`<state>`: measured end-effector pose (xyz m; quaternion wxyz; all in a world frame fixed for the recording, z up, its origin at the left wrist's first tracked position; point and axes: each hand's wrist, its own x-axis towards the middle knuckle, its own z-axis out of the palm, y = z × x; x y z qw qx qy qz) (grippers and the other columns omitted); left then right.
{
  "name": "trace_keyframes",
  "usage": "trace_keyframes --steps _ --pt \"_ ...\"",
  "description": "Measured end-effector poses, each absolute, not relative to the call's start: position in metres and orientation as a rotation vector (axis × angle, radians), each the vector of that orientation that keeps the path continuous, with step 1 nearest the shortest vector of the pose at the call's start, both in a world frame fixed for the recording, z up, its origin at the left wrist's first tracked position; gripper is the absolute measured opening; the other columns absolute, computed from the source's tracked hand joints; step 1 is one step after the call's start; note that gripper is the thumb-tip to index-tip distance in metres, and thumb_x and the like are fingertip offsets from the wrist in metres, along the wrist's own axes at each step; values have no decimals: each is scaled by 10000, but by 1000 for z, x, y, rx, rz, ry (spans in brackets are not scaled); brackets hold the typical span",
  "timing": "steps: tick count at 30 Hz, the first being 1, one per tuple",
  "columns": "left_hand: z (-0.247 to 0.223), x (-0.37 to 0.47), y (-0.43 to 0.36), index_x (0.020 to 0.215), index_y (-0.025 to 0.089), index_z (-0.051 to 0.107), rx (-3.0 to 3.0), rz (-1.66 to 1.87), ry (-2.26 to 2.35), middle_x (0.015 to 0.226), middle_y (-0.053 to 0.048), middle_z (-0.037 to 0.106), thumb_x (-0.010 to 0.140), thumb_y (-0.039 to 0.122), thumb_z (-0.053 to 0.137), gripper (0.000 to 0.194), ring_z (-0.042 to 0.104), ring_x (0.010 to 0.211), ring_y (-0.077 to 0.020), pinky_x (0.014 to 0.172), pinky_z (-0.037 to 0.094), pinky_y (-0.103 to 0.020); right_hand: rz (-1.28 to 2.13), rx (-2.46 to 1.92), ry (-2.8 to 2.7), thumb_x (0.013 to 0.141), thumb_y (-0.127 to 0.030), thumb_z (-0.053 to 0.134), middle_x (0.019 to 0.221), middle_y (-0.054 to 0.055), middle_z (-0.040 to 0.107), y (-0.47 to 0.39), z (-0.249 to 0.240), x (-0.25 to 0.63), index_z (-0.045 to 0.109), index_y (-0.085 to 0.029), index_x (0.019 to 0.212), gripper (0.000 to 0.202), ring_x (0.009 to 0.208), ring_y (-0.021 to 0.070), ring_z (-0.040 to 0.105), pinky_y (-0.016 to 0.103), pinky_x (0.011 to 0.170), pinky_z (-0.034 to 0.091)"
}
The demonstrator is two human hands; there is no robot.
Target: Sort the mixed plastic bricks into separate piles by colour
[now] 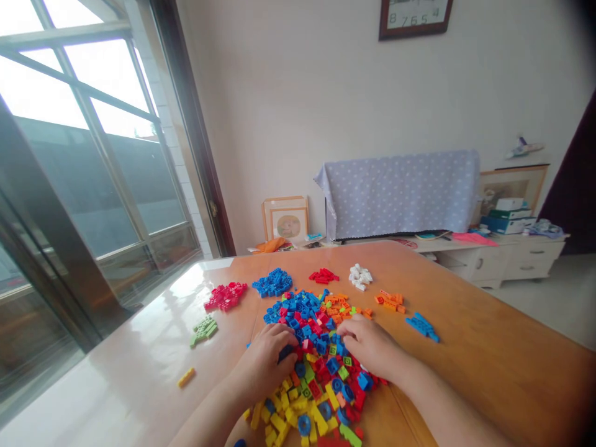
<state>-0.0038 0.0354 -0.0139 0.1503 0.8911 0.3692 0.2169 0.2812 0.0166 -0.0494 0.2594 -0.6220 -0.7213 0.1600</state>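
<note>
A big mixed pile of toy bricks (321, 372) lies on the wooden table (470, 347), yellow nearest me and blue at its far end. At the pile's left side is my left hand (272, 357), fingers curled over a dark blue piece. My right hand (365, 341) touches the pile's right side with fingers bent; whatever is under its fingertips is hidden. Beyond the pile sit sorted groups: pink-red bricks (226, 297), blue bricks (272, 283), red bricks (323, 276) and white bricks (360, 277).
Light green bricks (203, 330) and a lone yellow brick (186, 377) lie on the left. Orange bricks (391, 302) and long blue bricks (423, 326) are on the right. Behind the table stands a white cabinet (493, 264) beside a cloth-covered object (400, 195).
</note>
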Motion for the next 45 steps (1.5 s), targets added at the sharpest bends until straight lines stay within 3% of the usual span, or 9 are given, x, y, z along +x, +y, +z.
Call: trace_keyframes --steps 4,9,16,21,29,39,45 --pt "-19 -5 39 975 245 687 2551 648 1076 1111 -53 677 888 187 614 128 598 1067 -236 957 493 -383 465 -1650 -1857 841 -218 523 923 -5 714 22 -48 287 730 -267 844 213 844 164 640 249 736 418" --pt "-19 -4 40 958 238 677 2566 628 1080 1090 -57 674 892 189 603 110 595 1046 -237 948 486 -382 373 -1848 -1548 879 -281 489 847 -8 732 37 -48 321 714 -264 910 227 791 179 646 258 654 414" --pt "-21 -5 42 948 245 668 2585 633 1079 1063 -50 675 905 208 590 96 596 1030 -236 935 482 -374 290 -1923 -1542 864 -248 524 976 37 728 50 -61 344 729 -231 982 237 891 184 662 259 739 452" --pt "-23 -5 43 952 250 671 2593 644 1085 1057 -49 675 908 219 591 96 593 1026 -236 934 484 -376 284 -1878 -1700 868 -289 586 997 24 683 50 -66 326 758 -285 1058 256 857 163 646 250 746 434" --pt "-20 -6 42 943 244 669 2599 632 1061 1042 -62 675 926 246 569 101 595 997 -241 907 497 -384 213 -1900 -1734 855 -266 624 940 15 668 51 -66 312 731 -246 846 109 834 148 634 235 724 407" --pt "-18 -6 42 943 237 676 2576 643 1056 1057 -76 678 945 284 565 121 606 1011 -251 910 507 -399 24 -2110 -1375 974 -437 490 1056 73 735 43 -46 356 742 -253 1006 314 952 198 666 263 692 410" --pt "-14 -5 40 942 238 681 2570 617 1069 1052 -73 679 944 277 561 126 605 1009 -251 924 500 -407 59 -2190 -1273 940 -430 535 1116 90 765 46 -51 370 757 -255 1069 311 956 223 706 272 684 447"
